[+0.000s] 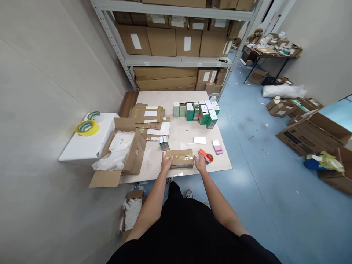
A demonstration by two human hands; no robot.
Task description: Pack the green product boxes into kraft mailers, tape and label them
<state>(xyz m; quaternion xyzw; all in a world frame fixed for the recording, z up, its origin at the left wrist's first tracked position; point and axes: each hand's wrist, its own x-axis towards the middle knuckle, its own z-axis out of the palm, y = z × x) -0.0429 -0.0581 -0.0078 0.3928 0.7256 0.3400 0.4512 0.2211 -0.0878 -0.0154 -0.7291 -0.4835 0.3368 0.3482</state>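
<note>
Left hand (166, 160), right hand (200, 162) gripping carton (179, 158) (shiny tape (184, 157) along top).

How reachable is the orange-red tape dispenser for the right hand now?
Yes, probably: the tape dispenser lies right beside the right hand, nothing visible between them, though that hand may have to leave the cardboard box.

No wording is legible. White labels (187, 43) on the cartons (161, 42), tags (146, 63) on the shelf's (165, 59) front edge, print on green boxes (211, 122) near the table's (224, 165) far right corner, and dark print (289, 138) on a floor carton (310, 134) are too small.
</note>
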